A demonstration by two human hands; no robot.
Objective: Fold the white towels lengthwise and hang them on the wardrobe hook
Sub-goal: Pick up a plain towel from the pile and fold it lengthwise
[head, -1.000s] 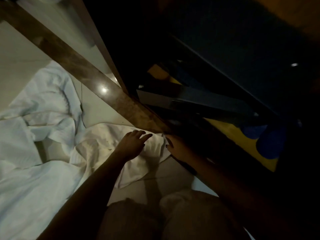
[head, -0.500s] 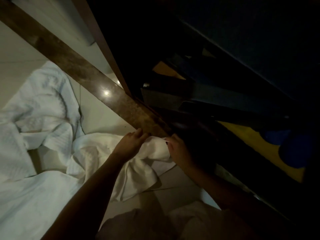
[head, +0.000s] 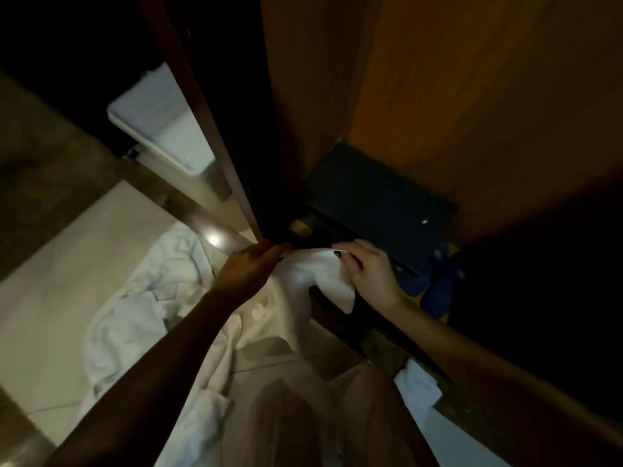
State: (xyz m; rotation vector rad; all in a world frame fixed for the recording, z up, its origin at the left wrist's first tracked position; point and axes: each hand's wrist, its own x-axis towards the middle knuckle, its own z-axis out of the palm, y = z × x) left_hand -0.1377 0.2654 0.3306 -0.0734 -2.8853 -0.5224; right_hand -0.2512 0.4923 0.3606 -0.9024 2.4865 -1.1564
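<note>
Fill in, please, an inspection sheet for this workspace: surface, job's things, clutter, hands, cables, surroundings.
Surface: pale tiled floor, crossed by a dark brown strip.
Job's things: white towel held up in front of the wardrobe; no hook seen.
Clutter: crumpled white linen on the floor; blue and yellow item at the wardrobe's bottom, too dark to name.
Hands: left hand and right hand each pinch the towel's upper edge.
Cables: nothing seen.
Surroundings: dark box inside the wardrobe; white object at upper left, unclear.
</note>
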